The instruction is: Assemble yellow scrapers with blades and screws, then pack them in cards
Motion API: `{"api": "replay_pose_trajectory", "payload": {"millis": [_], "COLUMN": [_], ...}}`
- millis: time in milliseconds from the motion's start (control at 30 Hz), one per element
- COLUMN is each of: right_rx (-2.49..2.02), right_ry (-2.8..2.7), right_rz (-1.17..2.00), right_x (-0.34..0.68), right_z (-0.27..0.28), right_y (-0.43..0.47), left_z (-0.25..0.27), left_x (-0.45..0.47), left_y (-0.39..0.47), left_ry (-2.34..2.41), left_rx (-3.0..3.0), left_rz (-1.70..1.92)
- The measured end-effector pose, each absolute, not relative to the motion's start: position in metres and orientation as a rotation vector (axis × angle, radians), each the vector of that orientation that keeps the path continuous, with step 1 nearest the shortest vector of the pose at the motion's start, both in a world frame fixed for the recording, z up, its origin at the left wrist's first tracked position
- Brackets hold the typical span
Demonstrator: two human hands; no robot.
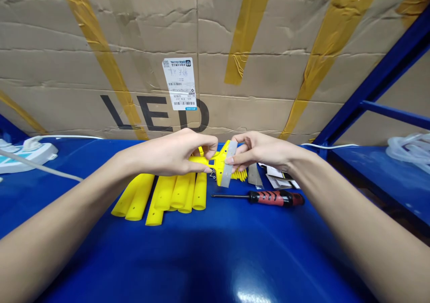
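Both hands hold a yellow scraper head [219, 167] above the blue table. My left hand [179, 153] is closed round its narrow yellow neck, thumb and forefinger pinching it. At its wide end sits a flat grey blade [229, 166], which my right hand [253, 153] pinches between thumb and fingers. Several yellow tube handles [164, 193] lie together below my left hand. Small metal screws [213, 174] show behind the scraper, partly hidden. More small yellow parts [240, 175] lie under my right hand, and a screwdriver [273, 198] with a red and black grip rests nearer me.
Grey blades [255, 176] and paper packets [280, 177] lie right of the yellow parts. A large taped cardboard box [215, 38] stands behind the blue table [188, 258]. A white power strip [32, 156] is at left, a blue metal post [372, 79] and coiled clear tubing [410, 148] at right.
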State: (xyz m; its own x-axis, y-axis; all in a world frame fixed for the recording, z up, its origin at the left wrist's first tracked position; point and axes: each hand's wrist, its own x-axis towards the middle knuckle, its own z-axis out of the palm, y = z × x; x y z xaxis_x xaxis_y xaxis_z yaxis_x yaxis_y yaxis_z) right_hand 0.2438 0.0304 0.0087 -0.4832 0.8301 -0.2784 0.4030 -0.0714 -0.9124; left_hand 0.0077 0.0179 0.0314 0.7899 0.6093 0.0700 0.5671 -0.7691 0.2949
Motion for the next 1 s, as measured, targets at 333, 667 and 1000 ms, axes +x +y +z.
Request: {"api": "replay_pose_trajectory", "payload": {"millis": [333, 667, 1000], "right_rx": [-1.245, -1.337, -2.036], "right_ry": [-1.733, -1.677, -2.070], "right_rz": [1.577, 1.409, 0.672], "right_x": [0.243, 0.249, 0.256], "right_z": [0.005, 0.004, -0.005], "right_y": [0.031, 0.038, 0.051], "left_z": [0.030, 0.031, 0.031], "left_x": [0.002, -0.002, -0.004], "left_y": [0.024, 0.026, 0.029], "left_ry": [0.935, 0.977, 1.021], "left_rx": [2.625, 2.643, 2.669], "left_rz": [0.191, 0.159, 0.107]}}
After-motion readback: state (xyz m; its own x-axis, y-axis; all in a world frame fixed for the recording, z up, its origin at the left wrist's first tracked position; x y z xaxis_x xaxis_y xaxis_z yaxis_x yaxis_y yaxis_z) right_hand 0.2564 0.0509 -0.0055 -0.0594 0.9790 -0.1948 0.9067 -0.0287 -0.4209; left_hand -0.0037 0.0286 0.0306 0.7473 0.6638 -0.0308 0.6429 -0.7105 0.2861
